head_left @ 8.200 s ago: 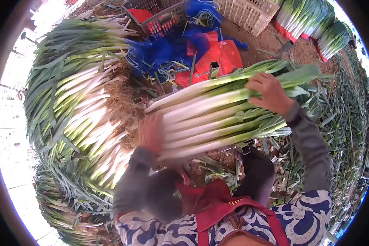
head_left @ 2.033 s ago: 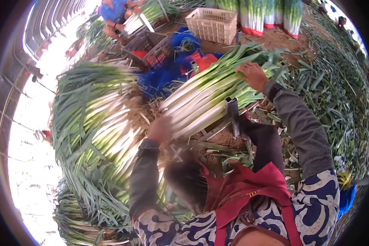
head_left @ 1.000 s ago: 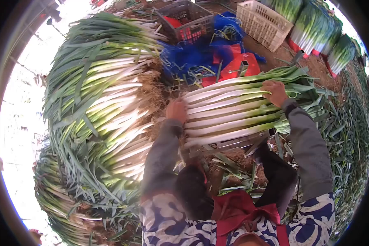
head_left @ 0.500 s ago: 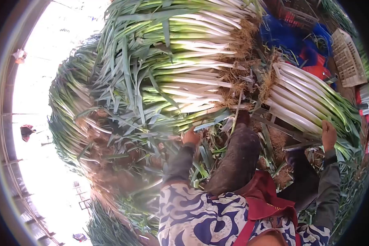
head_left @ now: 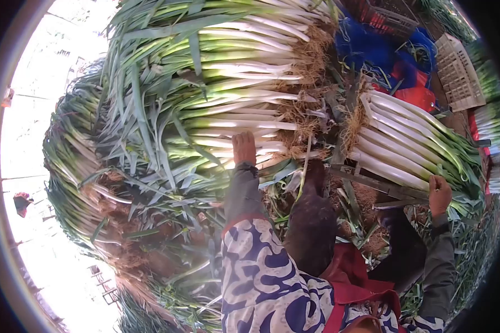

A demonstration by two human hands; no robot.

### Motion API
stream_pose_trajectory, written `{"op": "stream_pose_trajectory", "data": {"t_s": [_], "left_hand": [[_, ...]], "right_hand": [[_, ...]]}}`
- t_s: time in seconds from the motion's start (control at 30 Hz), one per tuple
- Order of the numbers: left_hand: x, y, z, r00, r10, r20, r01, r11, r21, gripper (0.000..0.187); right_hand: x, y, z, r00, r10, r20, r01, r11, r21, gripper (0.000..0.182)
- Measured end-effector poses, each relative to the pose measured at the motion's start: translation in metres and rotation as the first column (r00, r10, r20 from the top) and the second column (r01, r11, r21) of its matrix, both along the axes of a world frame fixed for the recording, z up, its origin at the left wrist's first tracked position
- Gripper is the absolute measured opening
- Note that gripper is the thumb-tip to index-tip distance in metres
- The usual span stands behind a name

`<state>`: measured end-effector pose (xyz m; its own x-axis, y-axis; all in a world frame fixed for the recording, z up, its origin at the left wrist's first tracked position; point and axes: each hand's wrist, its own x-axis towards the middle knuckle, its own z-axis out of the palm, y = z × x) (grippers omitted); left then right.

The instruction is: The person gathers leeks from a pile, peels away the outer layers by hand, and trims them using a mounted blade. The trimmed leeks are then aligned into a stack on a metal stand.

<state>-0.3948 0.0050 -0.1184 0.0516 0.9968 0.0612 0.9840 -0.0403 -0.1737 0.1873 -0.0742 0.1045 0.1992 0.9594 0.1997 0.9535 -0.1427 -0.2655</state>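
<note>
A large pile of leeks (head_left: 244, 66) lies with green tops to the left and white stalks and roots to the right. My left hand (head_left: 244, 147) is on the lowest stalks of this pile, its fingers bent over a leek. On the right, a smaller row of leeks (head_left: 397, 139) rests roots to the left on a metal frame (head_left: 372, 180). Beside the green ends of that row is my right hand (head_left: 440, 194), closed with curled fingers; what is in it, if anything, cannot be made out.
Another heap of leeks (head_left: 75, 172) stands at the far left. At the upper right are a beige plastic crate (head_left: 457, 72), a dark crate (head_left: 386, 22) and blue netting (head_left: 361, 47) with a red item (head_left: 416, 99). Leaf scraps (head_left: 278, 202) litter the floor around my legs.
My left hand has moved up from the loose leaves below the pile onto the white stalks. My right hand stays by the smaller row. The whole view has shifted slightly.
</note>
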Motion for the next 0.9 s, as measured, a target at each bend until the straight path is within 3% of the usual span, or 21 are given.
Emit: {"op": "stream_pose_trajectory", "data": {"t_s": [0.03,0.13,0.27,0.37,0.4,0.53,0.57,0.6,0.67,0.7,0.77,0.8,0.87,0.9], "left_hand": [[0.002,0.001,-0.001,0.998,0.001,-0.058,-0.001,1.0,0.004,0.044],[0.006,-0.008,0.025,0.995,-0.002,0.097,0.022,0.98,-0.197,0.049],[0.011,-0.035,0.058,0.953,-0.148,0.266,0.195,0.968,-0.16,0.02],[0.022,-0.06,0.092,0.955,-0.205,0.216,0.213,0.977,-0.018,0.021],[0.027,-0.064,0.123,0.924,-0.177,0.34,0.19,0.982,-0.007,0.022],[0.033,-0.055,0.24,0.878,-0.089,0.47,0.114,0.993,-0.025,0.025],[0.041,-0.058,0.283,0.833,-0.023,0.553,0.067,0.996,-0.06,0.028],[0.049,-0.06,0.32,0.816,-0.067,0.574,0.094,0.995,-0.018,0.031],[0.07,-0.069,0.392,0.766,-0.127,0.631,0.191,0.981,-0.034,0.036],[0.083,-0.075,0.428,0.74,-0.138,0.659,0.259,0.962,-0.09,0.038],[0.108,-0.078,0.466,0.635,-0.15,0.758,0.404,0.901,-0.16,0.038],[0.119,-0.082,0.478,0.548,-0.143,0.824,0.473,0.866,-0.165,0.038],[0.142,-0.094,0.49,0.382,-0.118,0.917,0.583,0.801,-0.14,0.035],[0.155,-0.102,0.486,0.302,-0.102,0.948,0.621,0.775,-0.114,0.033]], "right_hand": [[0.001,0.0,0.0,1.0,-0.005,-0.009,0.005,1.0,-0.001,0.018],[0.004,0.0,-0.003,1.0,-0.002,-0.019,0.002,1.0,0.013,0.018],[-0.004,-0.001,0.001,1.0,-0.014,-0.002,0.014,1.0,0.026,0.019],[-0.004,-0.001,0.0,0.999,-0.036,-0.007,0.036,0.998,0.051,0.02],[-0.003,-0.001,-0.001,0.999,-0.041,-0.009,0.042,0.997,0.072,0.021],[-0.01,-0.002,0.013,0.99,-0.1,-0.097,0.096,0.995,-0.04,0.021],[-0.005,0.003,0.007,0.983,0.066,-0.174,-0.045,0.992,0.118,0.02],[0.004,0.012,0.002,0.949,0.235,-0.208,-0.17,0.942,0.288,0.018],[-0.051,0.001,0.05,0.81,0.433,-0.396,-0.213,0.846,0.488,0.019],[-0.065,0.001,0.074,0.658,0.371,-0.655,-0.285,0.928,0.24,0.02],[-0.125,-0.021,0.143,0.43,0.515,-0.742,-0.353,0.852,0.386,0.025],[-0.145,-0.037,0.176,0.251,0.471,-0.846,-0.373,0.853,0.365,0.035],[-0.169,-0.056,0.225,0.037,0.454,-0.89,-0.384,0.829,0.407,0.056],[-0.176,-0.066,0.239,-0.088,0.455,-0.886,-0.347,0.82,0.456,0.052]]}}
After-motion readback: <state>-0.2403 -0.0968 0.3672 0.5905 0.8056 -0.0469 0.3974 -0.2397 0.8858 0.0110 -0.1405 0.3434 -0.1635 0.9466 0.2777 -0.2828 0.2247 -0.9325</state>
